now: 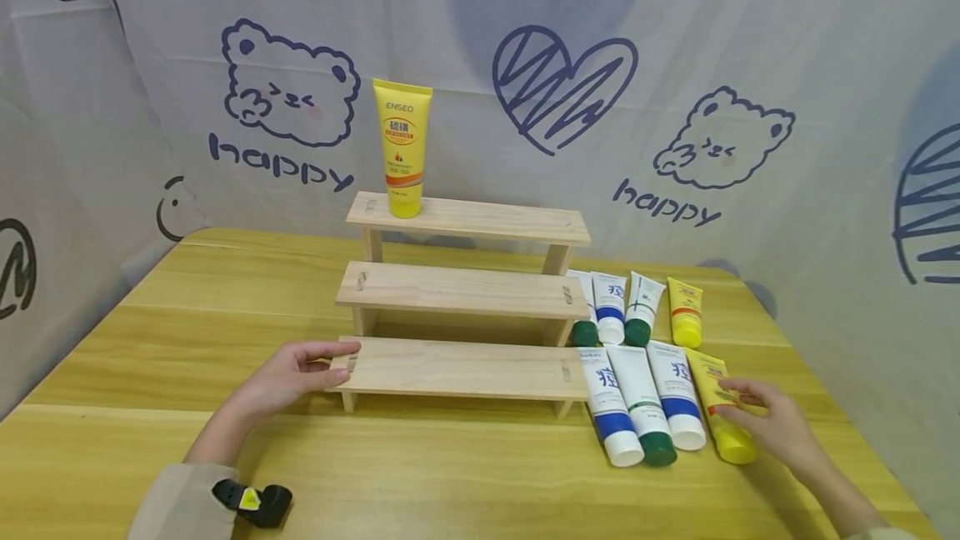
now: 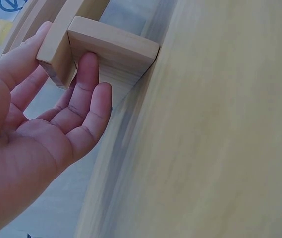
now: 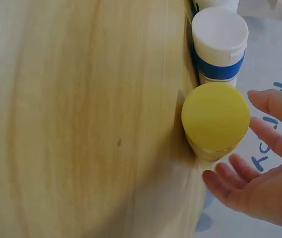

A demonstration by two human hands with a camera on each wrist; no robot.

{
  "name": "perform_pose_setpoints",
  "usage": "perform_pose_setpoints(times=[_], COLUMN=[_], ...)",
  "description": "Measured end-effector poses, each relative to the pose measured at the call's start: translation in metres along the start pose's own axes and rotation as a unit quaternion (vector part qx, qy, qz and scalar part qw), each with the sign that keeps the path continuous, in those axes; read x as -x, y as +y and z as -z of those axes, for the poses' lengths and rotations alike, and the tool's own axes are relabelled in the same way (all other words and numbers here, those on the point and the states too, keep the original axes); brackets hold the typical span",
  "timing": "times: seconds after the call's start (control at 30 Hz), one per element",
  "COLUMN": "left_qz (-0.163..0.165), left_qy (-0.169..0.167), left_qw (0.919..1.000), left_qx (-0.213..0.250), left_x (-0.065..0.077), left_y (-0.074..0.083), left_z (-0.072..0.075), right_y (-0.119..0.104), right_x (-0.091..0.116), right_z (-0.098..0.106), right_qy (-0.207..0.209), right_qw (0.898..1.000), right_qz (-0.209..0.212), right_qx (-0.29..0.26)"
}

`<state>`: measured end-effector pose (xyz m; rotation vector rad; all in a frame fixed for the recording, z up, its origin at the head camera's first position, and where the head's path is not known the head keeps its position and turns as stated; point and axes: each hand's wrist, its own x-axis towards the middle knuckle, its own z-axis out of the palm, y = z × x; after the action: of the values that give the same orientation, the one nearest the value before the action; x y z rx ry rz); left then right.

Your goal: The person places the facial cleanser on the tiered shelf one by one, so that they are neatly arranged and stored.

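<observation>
A three-step wooden stand sits mid-table. My left hand grips the left end of its lowest step; in the left wrist view, fingers curl under the plank beside the leg. One yellow tube stands upright on the top step, at its left. My right hand hovers over another yellow tube lying at the right end of the front row. In the right wrist view its fingers are spread beside the yellow cap.
White tubes with blue bands and with green caps lie right of the stand in two rows. A smaller yellow tube ends the back row. A printed cloth hangs behind the table.
</observation>
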<state>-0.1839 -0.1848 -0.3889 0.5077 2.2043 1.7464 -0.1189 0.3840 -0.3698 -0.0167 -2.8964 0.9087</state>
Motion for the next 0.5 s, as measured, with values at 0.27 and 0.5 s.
perform_pose_setpoints(times=[0.27, 0.5], left_qz=[-0.001, -0.003], left_qy=[-0.004, 0.002], left_qw=[1.0, 1.0], left_qx=[0.004, -0.003], left_x=[-0.0001, 0.0008], left_y=[0.0011, 0.0016], left_z=[-0.0007, -0.0009], right_y=[0.0074, 0.0073], right_x=[-0.0021, -0.0051], right_z=[0.0017, 0.0042], right_qy=[-0.063, -0.101], right_qw=[0.997, 0.991], right_qz=[-0.033, -0.08], right_qx=[-0.03, -0.048])
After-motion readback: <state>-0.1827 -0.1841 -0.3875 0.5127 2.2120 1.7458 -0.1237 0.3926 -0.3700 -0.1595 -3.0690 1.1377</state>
